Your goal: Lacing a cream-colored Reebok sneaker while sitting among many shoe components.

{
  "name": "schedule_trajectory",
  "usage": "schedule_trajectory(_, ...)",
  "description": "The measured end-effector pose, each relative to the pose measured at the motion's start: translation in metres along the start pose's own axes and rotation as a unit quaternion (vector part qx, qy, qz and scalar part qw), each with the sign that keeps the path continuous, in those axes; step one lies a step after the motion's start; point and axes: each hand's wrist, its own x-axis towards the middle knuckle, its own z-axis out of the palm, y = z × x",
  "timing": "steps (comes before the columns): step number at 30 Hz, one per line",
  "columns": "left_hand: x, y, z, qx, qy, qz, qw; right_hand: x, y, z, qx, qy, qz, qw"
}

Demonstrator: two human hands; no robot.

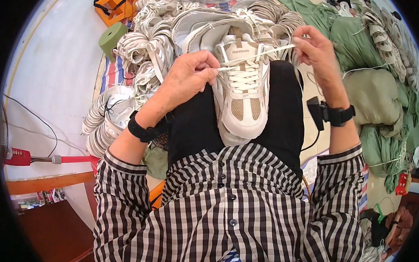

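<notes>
A beige and white sneaker [247,114] lies on my lap between my black-trousered thighs, its toe toward me. Cream shoelace [244,81] crosses its tongue in several rows. To the left of the shoe's collar, my left hand [191,77] is closed, pinching lace that runs from the upper eyelets. My right hand [314,51] is raised to the right of the shoe, thumb and fingers pinched on a lace end. That lace is drawn taut across the tongue. The shoe's heel is partly hidden behind the tongue.
Bundles of beige shoe uppers [145,50] are heaped beyond the shoe and at left. Green sacks [372,95] fill the right side. A green roll [113,39] stands by an orange stool [113,6] at far left. A red-handled tool [21,157] juts in from the left.
</notes>
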Motion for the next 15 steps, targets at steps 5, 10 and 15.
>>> schedule_trajectory(5,-0.001,-0.004,0.015,0.153,0.054,0.108,0.981,-0.016,0.002,-0.025,-0.004,0.011,0.038,0.999)
schedule_trajectory(10,0.012,-0.011,0.022,0.321,0.141,0.241,0.905,-0.020,0.006,-0.025,0.023,-0.005,0.033,0.999)
schedule_trajectory(15,0.011,-0.019,0.021,0.335,0.186,0.281,0.880,-0.020,0.010,-0.027,0.035,-0.003,0.032,0.999)
